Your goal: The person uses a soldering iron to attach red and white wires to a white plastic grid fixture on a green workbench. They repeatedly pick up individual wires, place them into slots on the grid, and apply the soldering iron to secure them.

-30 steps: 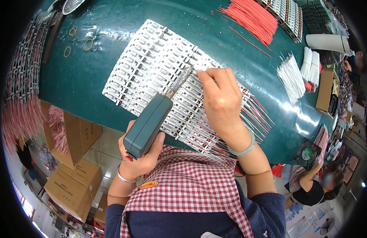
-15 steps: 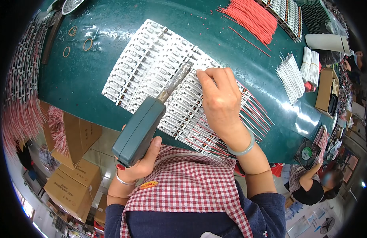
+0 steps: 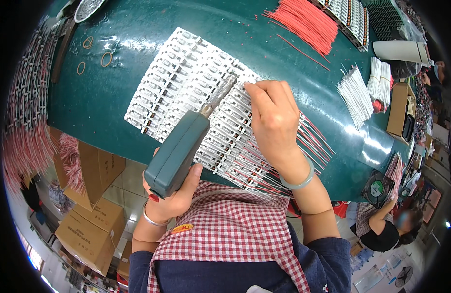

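Note:
My left hand [image 3: 179, 198] is wrapped round the handle of a dark green soldering gun [image 3: 179, 154]. Its worn metal barrel slants up and right, the tip over a panel of white plastic parts [image 3: 171, 80] laid in rows. Just right of the tip, my right hand [image 3: 274, 115] is closed in a pinch of thumb and forefinger over the panel; what it pinches is too small to make out. Red and white wires [image 3: 310, 139] run from the panel's near right rows, passing under my right wrist.
Red wires [image 3: 308, 24] lie in a heap at the far right, with white wire bundles [image 3: 354, 90] nearer. Rubber bands [image 3: 107, 59] and a metal dish [image 3: 87, 9] are at the left. A small black fan [image 3: 376, 188] stands by the right edge; a co-worker [image 3: 381, 229] sits beyond.
The soldering gun and my left hand have shifted slightly right and up. My right hand has moved a little right, still pinching. The panel has shifted slightly.

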Available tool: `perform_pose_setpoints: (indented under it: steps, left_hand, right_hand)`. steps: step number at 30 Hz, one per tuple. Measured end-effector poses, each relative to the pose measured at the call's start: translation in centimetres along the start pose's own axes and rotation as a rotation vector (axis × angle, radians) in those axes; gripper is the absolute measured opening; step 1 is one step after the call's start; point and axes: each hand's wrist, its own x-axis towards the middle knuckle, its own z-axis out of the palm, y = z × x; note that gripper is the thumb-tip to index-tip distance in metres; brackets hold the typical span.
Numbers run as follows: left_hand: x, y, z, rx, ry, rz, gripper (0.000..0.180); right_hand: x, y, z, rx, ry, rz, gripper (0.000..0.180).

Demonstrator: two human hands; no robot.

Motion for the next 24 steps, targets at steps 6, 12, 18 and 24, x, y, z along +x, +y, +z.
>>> perform_pose_setpoints:
  steps: [6,12,18,24]
  left_hand:
    - [0.4,-0.5,0.3,-0.012,-0.009,0.065,0.021]
    - [0.2,-1.0,0.4,-0.055,-0.045,-0.02,0.024]
    - [0.3,-0.8,0.4,-0.06,-0.043,-0.035,0.022]
    - [-0.5,0.0,0.1,-0.086,0.01,-0.16,0.015]
  right_hand:
    - [0.0,0.0,0.2,0.009,-0.003,0.0,0.027]
    - [0.1,-0.2,0.1,-0.021,-0.012,-0.001,0.026]
    - [0.3,-0.3,0.0,-0.027,-0.017,-0.007,0.024]
    - [0.3,-0.3,0.2,-0.029,-0.011,-0.012,0.024]
